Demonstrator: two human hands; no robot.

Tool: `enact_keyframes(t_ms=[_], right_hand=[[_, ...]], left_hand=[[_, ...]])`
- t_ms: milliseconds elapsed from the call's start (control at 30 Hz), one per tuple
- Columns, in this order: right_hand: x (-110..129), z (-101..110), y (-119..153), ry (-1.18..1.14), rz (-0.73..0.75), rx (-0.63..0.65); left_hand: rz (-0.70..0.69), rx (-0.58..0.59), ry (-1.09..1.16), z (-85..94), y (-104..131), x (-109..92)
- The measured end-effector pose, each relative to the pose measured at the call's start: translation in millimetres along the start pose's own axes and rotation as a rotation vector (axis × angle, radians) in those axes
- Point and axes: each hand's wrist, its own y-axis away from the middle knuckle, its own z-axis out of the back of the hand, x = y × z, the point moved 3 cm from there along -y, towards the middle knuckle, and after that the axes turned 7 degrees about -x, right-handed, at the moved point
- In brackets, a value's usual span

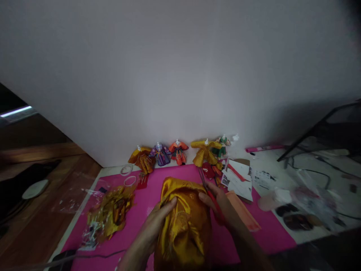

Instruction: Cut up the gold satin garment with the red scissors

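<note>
A large piece of shiny gold patterned fabric (184, 226) hangs in folds between my two hands, low in the middle of the view. On its left edge my left hand (158, 220) is closed, the thumb lying on top of the cloth. My right hand (216, 201) pinches the upper right part of the fabric. That same hand also holds red-handled scissors (216, 207), whose blades point up and away, beside the cloth. Fingers beneath the fabric are hidden.
Small dressed doll figures (178, 150) line the wall. Gold scraps (111, 214) in clear plastic lie left on a pink mat (153, 178). White papers (239, 178), an orange strip (243, 210), sunglasses (297, 222) and plastic bags (313, 203) are to the right. A cable (98, 256) crosses at lower left.
</note>
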Motion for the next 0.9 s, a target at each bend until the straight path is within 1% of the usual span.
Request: enact_keyframes(t_ms=[100,200,367,433,533,733,800,900], right_hand=[[-3.7,4.4,6.2,0.017,0.024,0.071],[-3.9,10.4,15.1,0.059,0.038,0.139],[13.6,17.7,20.7,0.161,0.074,0.212],[20.7,19.2,18.8,0.197,0.103,0.254],[25.0,21.4,15.3,0.222,0.137,0.313],[30.0,23.9,11.6,0.221,0.166,0.351],[34.0,23.9,11.9,0.199,0.169,0.361],[36.4,25.0,14.2,0.154,0.150,0.356]], left_hand=[[0.057,-0.014,0.079,-2.9,5.3,-2.0],[0.070,-0.018,0.125,-3.8,7.1,-1.2],[0.086,0.009,0.131,-5.1,9.1,1.7],[0.063,0.001,0.110,-5.3,10.4,0.6],[0.009,-0.015,0.046,-4.1,12.3,-1.2],[-0.052,0.000,-0.093,4.1,12.6,2.6],[-0.077,0.007,-0.096,6.1,12.8,2.3],[-0.061,-0.004,-0.034,8.0,15.3,-1.6]])
